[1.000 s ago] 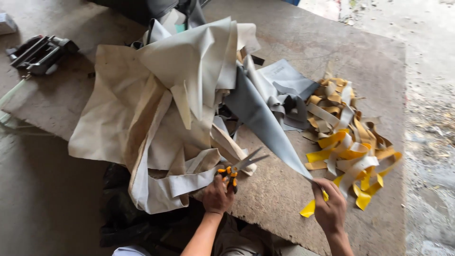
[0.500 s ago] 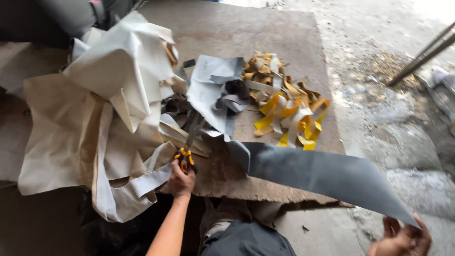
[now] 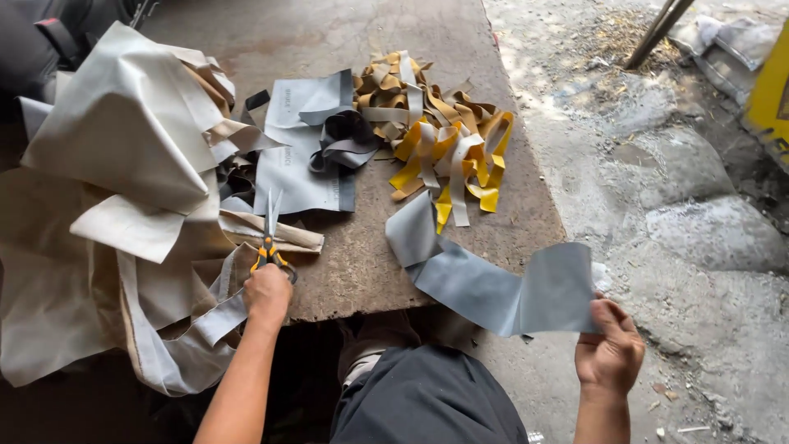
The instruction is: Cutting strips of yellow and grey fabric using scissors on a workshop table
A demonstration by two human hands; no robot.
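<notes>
L hand (image 3: pixel 268 293) closed on orange-handled scissors (image 3: pixel 269 238), blades pointing 12 o'clock, resting on bench (image 3: pixel 353 279). R hand (image 3: pixel 610 352) pinches end of grey strip (image 3: pixel 485 284), which hangs off bench edge at 5 o'clock. Strip looks light, floppy, prob. slick; grip near an end. Open room to 3 o'clock; beige sheet pile (image 3: pixel 123 164) crowds 9.

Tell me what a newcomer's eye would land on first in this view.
First, the long grey strip that hangs off the board's near edge, its end pinched in the right hand. Next, the heap of yellow and tan strips at the far middle of the board. Then the left hand, holding orange-handled scissors beside a big crumpled pile of pale sheet material.
</notes>
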